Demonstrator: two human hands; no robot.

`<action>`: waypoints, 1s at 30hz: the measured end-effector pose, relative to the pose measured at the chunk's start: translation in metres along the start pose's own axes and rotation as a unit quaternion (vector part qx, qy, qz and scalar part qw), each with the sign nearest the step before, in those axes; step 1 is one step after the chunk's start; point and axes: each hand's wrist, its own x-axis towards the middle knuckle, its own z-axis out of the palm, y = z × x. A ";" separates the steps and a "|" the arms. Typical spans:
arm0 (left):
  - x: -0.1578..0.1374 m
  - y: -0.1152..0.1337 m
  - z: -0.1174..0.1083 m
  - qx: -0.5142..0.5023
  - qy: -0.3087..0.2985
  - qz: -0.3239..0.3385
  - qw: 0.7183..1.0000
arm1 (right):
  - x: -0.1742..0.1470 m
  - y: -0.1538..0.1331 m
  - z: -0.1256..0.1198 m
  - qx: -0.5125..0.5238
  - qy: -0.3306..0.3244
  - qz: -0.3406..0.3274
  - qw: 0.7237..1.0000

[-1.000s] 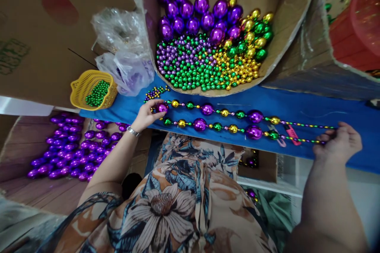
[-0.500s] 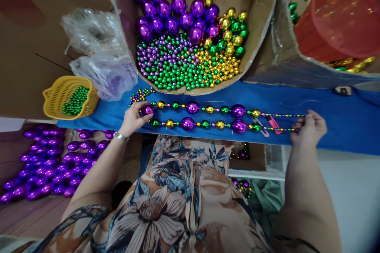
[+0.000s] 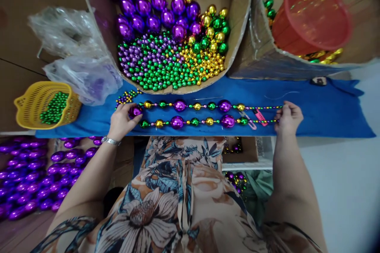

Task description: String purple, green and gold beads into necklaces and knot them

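Observation:
A bead necklace (image 3: 177,122) of purple, gold and green beads lies stretched lengthwise over the blue cloth (image 3: 323,114) in two nearly parallel strands. At its left end my left hand (image 3: 123,120) is closed around a large purple bead. My right hand (image 3: 288,118) pinches the small-bead end of the loop on the right. Near that end, a pink tag (image 3: 260,118) and a pale pink safety pin (image 3: 248,120) lie by the strands. A thin needle (image 3: 208,98) rests on the cloth behind the necklace.
A cardboard box (image 3: 242,19) of loose purple, green and gold beads stands behind. Left of it are clear plastic bags (image 3: 86,77) and a yellow basket (image 3: 28,104) with green beads. A red bucket (image 3: 317,19) sits in another box at right. Purple bead strands (image 3: 44,174) lie lower left.
The whole view has shifted, so everything appears further left. Both hands keep their hold on the necklace ends, and the strands stay stretched between them.

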 end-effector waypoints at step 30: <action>-0.014 0.091 0.021 0.008 0.068 0.254 0.965 | 0.007 0.027 0.004 -0.021 -0.014 0.004 1.000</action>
